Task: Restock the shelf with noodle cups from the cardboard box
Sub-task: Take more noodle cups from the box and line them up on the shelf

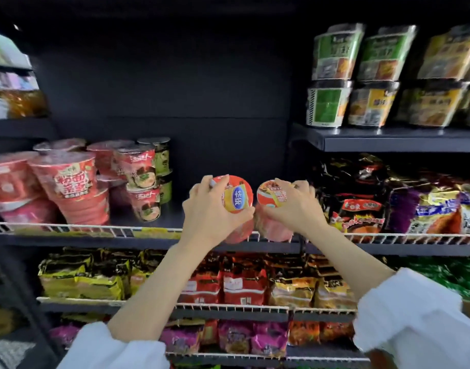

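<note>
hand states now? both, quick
Left hand: gripping a red noodle cup by its lid.
Right hand: gripping a second noodle cup by its lid.

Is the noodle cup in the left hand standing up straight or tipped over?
Tipped. The left hand grips the noodle cup with its round lid facing the camera and its base pointing down toward the shelf rail.

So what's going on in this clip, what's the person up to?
A person is stocking a store shelf. The left hand holds one red noodle cup by its lid, and the right hand holds a second noodle cup. Both cups are at the white wire rail, by the open gap between the stacked pink cups and the dark noodle packets.
</note>
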Demonstrator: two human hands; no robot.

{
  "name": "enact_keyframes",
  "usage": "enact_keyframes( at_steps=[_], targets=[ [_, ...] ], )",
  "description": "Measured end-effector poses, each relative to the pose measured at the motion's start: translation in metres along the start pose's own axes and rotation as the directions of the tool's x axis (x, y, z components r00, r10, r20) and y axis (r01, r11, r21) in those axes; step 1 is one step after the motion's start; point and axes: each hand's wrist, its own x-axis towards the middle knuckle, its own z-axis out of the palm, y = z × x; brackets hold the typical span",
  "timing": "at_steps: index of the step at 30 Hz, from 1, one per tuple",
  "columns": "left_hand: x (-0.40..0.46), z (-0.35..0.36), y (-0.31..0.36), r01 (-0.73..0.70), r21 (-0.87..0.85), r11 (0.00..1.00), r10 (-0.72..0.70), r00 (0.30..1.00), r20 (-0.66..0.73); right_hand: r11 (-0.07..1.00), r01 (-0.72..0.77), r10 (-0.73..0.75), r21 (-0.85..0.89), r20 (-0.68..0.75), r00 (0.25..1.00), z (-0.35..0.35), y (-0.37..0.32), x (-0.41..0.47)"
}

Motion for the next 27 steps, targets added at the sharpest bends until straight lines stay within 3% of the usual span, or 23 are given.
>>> enact_keyframes(
  at_steps=[12, 15, 17, 21, 27],
  targets=[
    [0.178, 0.086, -0.045, -0.018, 0.070, 0.997, 0.011, 0.995, 0.097, 0.990, -0.129, 0.135, -0.053, 0.123, 0.983, 0.091, 0.045, 0.238],
    [0.205, 0.106, -0.048, -0.014, 0.060, 0.998, 0.006, 0.992, 0.128, 0.998, -0.047, 0.060, -0.051, 0.291, 0.955, 0.118, 0.060, 0.262],
    [0.218, 0.117, -0.048, -0.028, 0.063, 0.998, 0.017, 0.986, 0.165, 0.998, -0.052, 0.036, 0.039, 0.344, 0.938, 0.132, 0.068, 0.267],
    [0.241, 0.131, -0.041, -0.043, 0.053, 0.998, 0.032, 0.982, 0.188, 0.986, -0.147, 0.117, 0.078, 0.299, 0.947, 0.147, 0.084, 0.269],
    [0.284, 0.159, -0.018, -0.103, -0.028, 0.994, 0.106, 0.970, 0.219, 0.998, -0.055, 0.051, 0.023, 0.141, 0.989, 0.144, 0.104, 0.256]
  ],
)
